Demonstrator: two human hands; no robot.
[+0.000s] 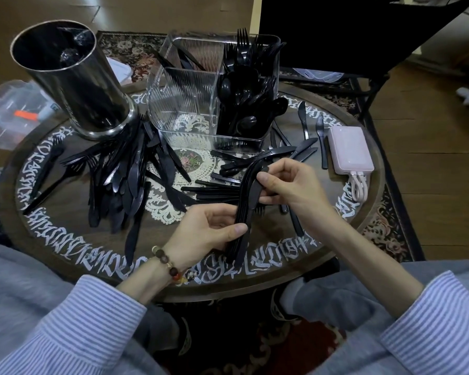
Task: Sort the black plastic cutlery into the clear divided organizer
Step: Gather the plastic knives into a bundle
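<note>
Both hands held one bundle of knives (246, 201) above the counter's near edge: the left hand (206, 228) gripped the handles, the right hand (290, 185) pinched the blades. The organizer (190, 104) stood at the far edge.

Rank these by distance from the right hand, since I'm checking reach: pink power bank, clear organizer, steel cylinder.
From the right hand:
1. Pink power bank, just to its right.
2. Clear organizer, beyond it, mid-table.
3. Steel cylinder, far left.
</note>
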